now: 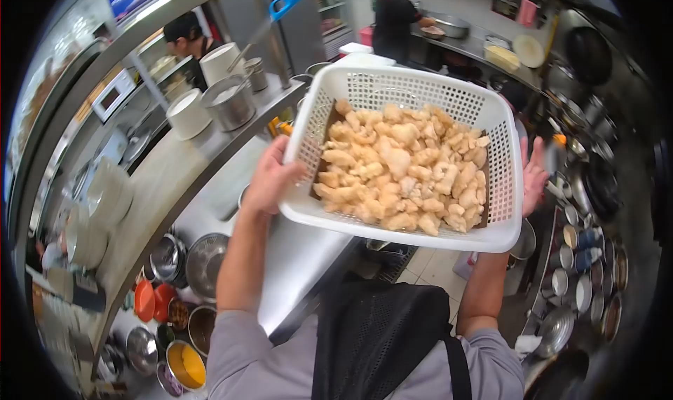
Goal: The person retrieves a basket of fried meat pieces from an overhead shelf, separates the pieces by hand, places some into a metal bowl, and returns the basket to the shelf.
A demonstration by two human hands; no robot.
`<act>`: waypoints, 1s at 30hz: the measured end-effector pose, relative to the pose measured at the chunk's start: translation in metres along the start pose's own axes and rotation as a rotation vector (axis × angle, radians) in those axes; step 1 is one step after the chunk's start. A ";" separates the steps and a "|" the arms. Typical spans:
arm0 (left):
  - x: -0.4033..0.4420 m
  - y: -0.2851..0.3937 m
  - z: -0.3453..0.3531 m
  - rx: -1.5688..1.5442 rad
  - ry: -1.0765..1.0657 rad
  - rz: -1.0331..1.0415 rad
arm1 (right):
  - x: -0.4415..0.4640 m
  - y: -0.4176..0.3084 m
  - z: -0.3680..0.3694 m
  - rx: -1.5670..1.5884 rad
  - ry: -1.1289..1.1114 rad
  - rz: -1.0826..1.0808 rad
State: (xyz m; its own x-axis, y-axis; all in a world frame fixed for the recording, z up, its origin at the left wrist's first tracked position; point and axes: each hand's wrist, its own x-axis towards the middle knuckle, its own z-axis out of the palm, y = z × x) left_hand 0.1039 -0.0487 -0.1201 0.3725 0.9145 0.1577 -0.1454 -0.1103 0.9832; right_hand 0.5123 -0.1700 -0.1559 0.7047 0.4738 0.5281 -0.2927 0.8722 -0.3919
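Observation:
A white plastic basket [502,168] with perforated walls is held up in front of my chest, tilted so its inside faces me. Pale golden fried battered pieces [399,165] fill much of it, over a brown lining at the edges. My left hand [272,179] is closed on the basket's left side, thumb over the rim. On the opposite side, my right hand [534,177] supports the outer wall with fingers stretched upward; the basket hides part of this hand. Both hands touch only the basket.
At left, a steel counter [301,260] runs beneath a curved shelf [165,172] bearing stacked bowls [109,190] and pots [230,104]. Pans and ladles crowd the right wall. One person [394,21] works at the back; another person [189,46] stands beyond the shelf.

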 end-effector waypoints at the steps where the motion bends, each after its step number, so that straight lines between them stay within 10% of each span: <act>1: 0.006 0.015 0.001 0.027 0.001 0.037 | 0.003 -0.011 0.029 -0.066 0.103 -0.135; 7: 0.051 0.071 -0.023 0.051 -0.192 0.079 | 0.025 -0.072 0.051 -0.584 -0.699 -0.468; 13: 0.091 0.144 -0.036 -0.070 -0.197 -0.069 | 0.057 -0.080 0.105 -0.238 -0.649 -0.316; 15: 0.104 0.176 -0.041 -0.056 -0.246 0.224 | 0.085 -0.091 0.127 -0.236 -0.689 -0.333; 17: 0.132 0.235 -0.062 -0.220 -0.736 0.089 | 0.107 -0.103 0.163 -0.251 -0.682 -0.406; 21: 0.141 0.300 -0.082 -0.335 -0.696 0.429 | 0.142 -0.104 0.241 -0.242 -0.637 -0.528; 23: 0.129 0.295 -0.084 -0.378 -0.794 0.524 | 0.154 -0.100 0.284 -0.193 -0.580 -0.591; 24: 0.120 0.256 -0.062 -0.350 -0.266 0.810 | 0.159 -0.094 0.306 -0.160 -0.552 -0.615; 26: 0.092 0.192 -0.044 0.095 0.058 0.980 | 0.169 -0.088 0.347 -0.104 -0.441 -0.662; 30: 0.047 0.102 -0.010 0.039 -0.150 0.684 | 0.173 -0.052 0.407 -0.043 -0.201 -0.695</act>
State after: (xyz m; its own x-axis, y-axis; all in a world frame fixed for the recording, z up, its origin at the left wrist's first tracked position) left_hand 0.0972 -0.0128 -0.0130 0.3319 0.5719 0.7502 -0.3604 -0.6580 0.6611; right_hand 0.3861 -0.0842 0.2624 0.5854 -0.1717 0.7924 0.2084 0.9764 0.0576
